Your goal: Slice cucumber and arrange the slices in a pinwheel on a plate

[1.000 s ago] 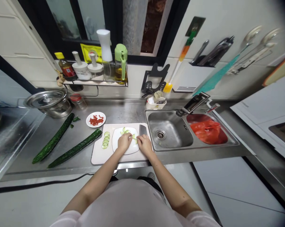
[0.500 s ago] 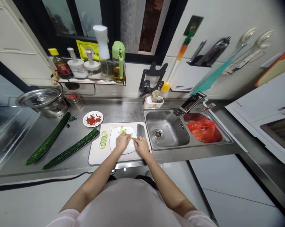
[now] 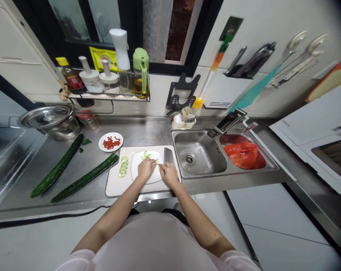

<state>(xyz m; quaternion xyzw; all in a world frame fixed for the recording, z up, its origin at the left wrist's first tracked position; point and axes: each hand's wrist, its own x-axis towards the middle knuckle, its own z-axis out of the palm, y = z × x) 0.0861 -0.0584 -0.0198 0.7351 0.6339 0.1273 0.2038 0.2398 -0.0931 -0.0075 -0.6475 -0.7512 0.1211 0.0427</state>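
Observation:
Over a white plate (image 3: 135, 165) on the cutting board (image 3: 113, 186), my left hand (image 3: 146, 169) and my right hand (image 3: 169, 175) meet with closed fingers around a small cucumber slice (image 3: 157, 161). Cucumber slices (image 3: 146, 154) lie fanned at the plate's far side. A row of more slices (image 3: 123, 167) rests on the board left of the plate. The knife (image 3: 168, 155) lies at the board's right side, its handle hidden by my right hand. Two long cucumbers (image 3: 58, 165) (image 3: 85, 178) are on the counter to the left.
A small plate of red pieces (image 3: 103, 146) is behind the board. The sink (image 3: 200, 150) adjoins it on the right, with a red bag (image 3: 240, 154) in the second basin. A steel pot (image 3: 60, 130) stands at the back left, below the bottle rack (image 3: 110, 97).

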